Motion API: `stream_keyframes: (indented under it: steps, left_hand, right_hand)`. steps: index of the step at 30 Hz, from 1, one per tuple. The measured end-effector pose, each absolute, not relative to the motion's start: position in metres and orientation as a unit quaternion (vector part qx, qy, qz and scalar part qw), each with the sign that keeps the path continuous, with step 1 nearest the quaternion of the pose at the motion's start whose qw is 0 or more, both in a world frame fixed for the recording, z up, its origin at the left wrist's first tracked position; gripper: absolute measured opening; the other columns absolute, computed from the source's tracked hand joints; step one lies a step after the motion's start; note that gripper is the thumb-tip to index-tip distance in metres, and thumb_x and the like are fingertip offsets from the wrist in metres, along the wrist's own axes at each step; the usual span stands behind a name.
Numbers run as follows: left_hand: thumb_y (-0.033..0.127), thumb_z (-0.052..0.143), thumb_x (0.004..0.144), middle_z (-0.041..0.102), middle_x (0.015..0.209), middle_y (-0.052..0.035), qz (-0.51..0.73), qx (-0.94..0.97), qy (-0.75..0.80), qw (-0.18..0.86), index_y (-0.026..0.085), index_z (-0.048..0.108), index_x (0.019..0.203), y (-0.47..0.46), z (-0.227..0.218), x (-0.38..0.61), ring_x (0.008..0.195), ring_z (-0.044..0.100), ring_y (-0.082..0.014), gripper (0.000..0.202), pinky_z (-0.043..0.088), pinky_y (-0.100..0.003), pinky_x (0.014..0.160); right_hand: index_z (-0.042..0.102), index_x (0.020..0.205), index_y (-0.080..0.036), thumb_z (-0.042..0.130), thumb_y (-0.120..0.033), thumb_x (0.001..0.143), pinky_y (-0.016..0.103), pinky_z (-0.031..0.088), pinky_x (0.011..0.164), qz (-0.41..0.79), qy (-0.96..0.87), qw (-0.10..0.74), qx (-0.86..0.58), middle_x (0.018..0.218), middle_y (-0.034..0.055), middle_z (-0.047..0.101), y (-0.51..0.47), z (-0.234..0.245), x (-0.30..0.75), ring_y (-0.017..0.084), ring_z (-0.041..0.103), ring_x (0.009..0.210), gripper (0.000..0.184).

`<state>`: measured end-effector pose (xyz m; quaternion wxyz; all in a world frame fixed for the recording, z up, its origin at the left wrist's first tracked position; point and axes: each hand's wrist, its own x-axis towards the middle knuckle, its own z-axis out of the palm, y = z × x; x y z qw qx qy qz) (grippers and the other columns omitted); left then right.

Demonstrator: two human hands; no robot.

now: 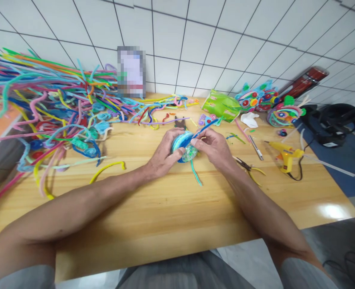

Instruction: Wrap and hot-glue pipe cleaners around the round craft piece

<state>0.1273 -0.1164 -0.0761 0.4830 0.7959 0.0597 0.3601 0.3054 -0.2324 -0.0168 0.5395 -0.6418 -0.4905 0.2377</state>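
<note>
Over the middle of the wooden table (165, 200), my left hand (167, 154) is closed round a rounded blue pipe-cleaner craft piece (181, 140). Its near side shows a pale green, glittery patch, and a teal pipe cleaner (196, 173) hangs below it. My right hand (212, 145) pinches a dark blue pipe cleaner (205, 127) against the piece's right side, the strand's free end pointing up and right. Fingers cover part of the piece. Just behind it lies a dark object (179, 123), partly hidden.
A big heap of coloured pipe cleaners (53, 108) fills the left. Rightward lie pliers (249, 165), a silver pen-like tool (256, 147) and a yellow glue gun (285, 154). Behind are a green packet (221, 105), finished colourful figures (285, 112) and a red cylinder (305, 82) by the tiled wall.
</note>
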Motion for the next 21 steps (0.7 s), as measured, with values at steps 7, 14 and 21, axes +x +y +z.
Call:
stream_keyframes:
  steps: [7,14,21]
  left_hand:
    - [0.056,0.058,0.110,0.053,0.158,-0.0165,0.362,0.795,0.049,0.485,0.026,0.049,0.151,-0.117,-0.075,0.127,0.153,0.049,-0.0336,0.051,0.041,-0.059,0.130]
    - [0.055,0.054,0.111,0.054,0.154,-0.0165,0.360,0.807,0.033,0.467,0.026,0.049,0.150,-0.116,-0.072,0.127,0.153,0.049,-0.0334,0.049,0.041,-0.059,0.130]
    - [0.056,0.052,0.112,0.052,0.157,-0.0159,0.364,0.812,0.038,0.455,0.026,0.048,0.152,-0.117,-0.075,0.126,0.155,0.046,-0.0320,0.050,0.040,-0.056,0.132]
  right_hand:
    - [0.067,0.085,-0.025,0.079,-0.037,0.080,0.035,0.052,0.074,0.228,-0.486,0.537,-0.651,0.093,0.0006,0.068,-0.234,-0.009,0.301,0.019,0.063,0.084,0.017]
    - [0.074,0.084,-0.025,0.078,-0.037,0.084,0.037,0.054,0.077,0.182,-0.532,0.521,-0.642,0.095,0.0027,0.076,-0.236,-0.004,0.302,0.022,0.068,0.090,0.013]
    - [0.079,0.082,-0.025,0.084,-0.047,0.084,0.037,0.055,0.076,0.190,-0.509,0.538,-0.645,0.096,0.0034,0.078,-0.234,-0.016,0.304,0.021,0.069,0.085,0.022]
